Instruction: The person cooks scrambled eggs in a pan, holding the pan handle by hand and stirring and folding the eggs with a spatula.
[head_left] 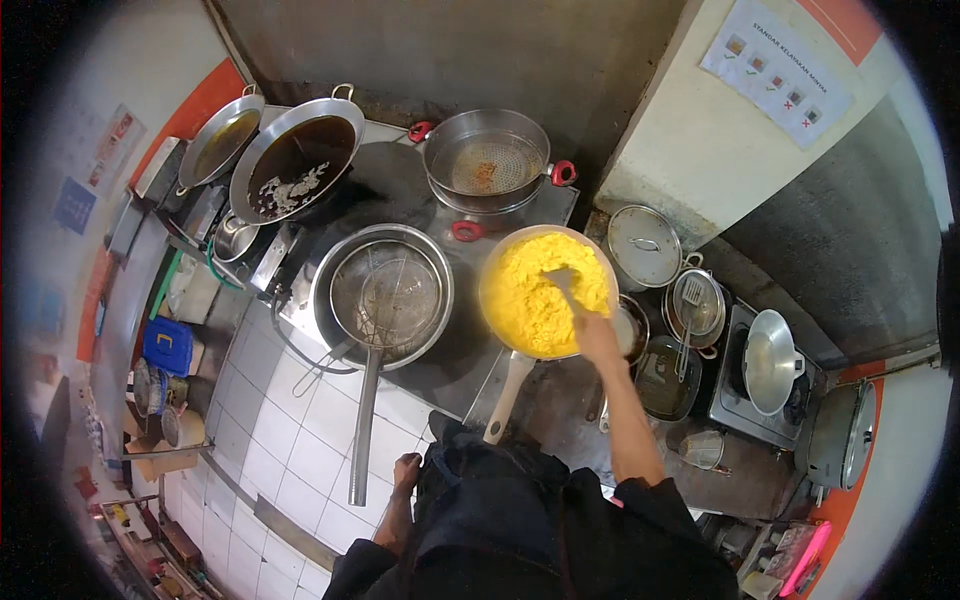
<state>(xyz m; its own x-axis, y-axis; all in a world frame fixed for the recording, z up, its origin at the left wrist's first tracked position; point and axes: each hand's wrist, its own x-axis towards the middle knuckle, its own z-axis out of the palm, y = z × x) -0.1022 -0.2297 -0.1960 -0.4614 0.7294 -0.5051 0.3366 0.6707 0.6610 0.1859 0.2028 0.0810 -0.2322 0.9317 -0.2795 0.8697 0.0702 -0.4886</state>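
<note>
My right hand (597, 338) is closed around the handle of a grey spatula (561, 279). The spatula's blade rests in a mass of soft, yellow scrambled eggs (527, 287). They fill a frying pan (485, 302) with a pale rim, whose cream handle (511, 397) points back at me and is not held. Low beside my body hangs my left hand (407, 470), its fingers curled and nothing visible in them. Left of the pan, a long-handled strainer (367, 400) lies over a wide metal bowl (322, 300).
Two woks of dark oil (327, 140) stand far left. Behind the pan sits a perforated steamer pot (487, 150) with red handles. To the right are a lidded pot (644, 246), a skimmer (686, 320) and a gas stove (733, 385) bearing a tilted metal wok (770, 362).
</note>
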